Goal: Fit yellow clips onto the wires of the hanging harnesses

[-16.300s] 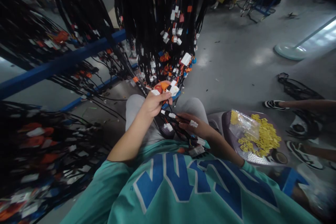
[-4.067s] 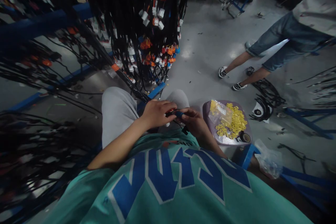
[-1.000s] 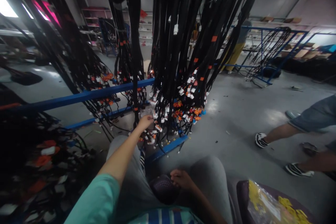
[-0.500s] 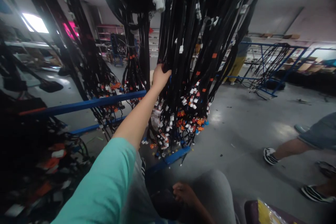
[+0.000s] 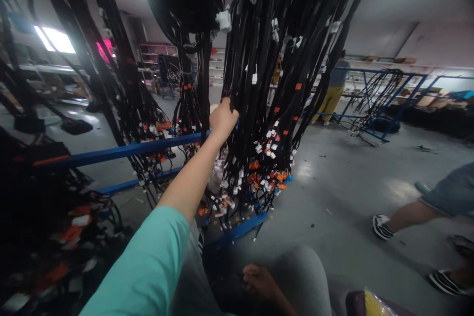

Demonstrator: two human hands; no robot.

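Dense bundles of black wiring harness [image 5: 252,94] hang in front of me, their lower ends crowded with white, orange and blue connectors [image 5: 268,177]. At the left side of the central bundle, my left hand [image 5: 224,121] is closed around some of the black harness strands, the arm stretched forward in a teal sleeve. What lies inside its fingers is mostly hidden. Low in the view, my right hand [image 5: 257,279] rests in shadow by my grey-clad knee, its fingers curled. Whether it holds anything cannot be made out.
A blue metal bar [image 5: 129,150] crosses at left, and a blue foot rail [image 5: 240,227] lies below the bundles. More harnesses [image 5: 129,89] hang to the left. A person's leg [image 5: 403,212] is at right; another person [image 5: 333,91] stands behind, near a blue rack [image 5: 392,103].
My left hand has closed more tightly on the harness strands, with its thumb folded in. The view has tilted slightly upward. My right hand stays by the knee.
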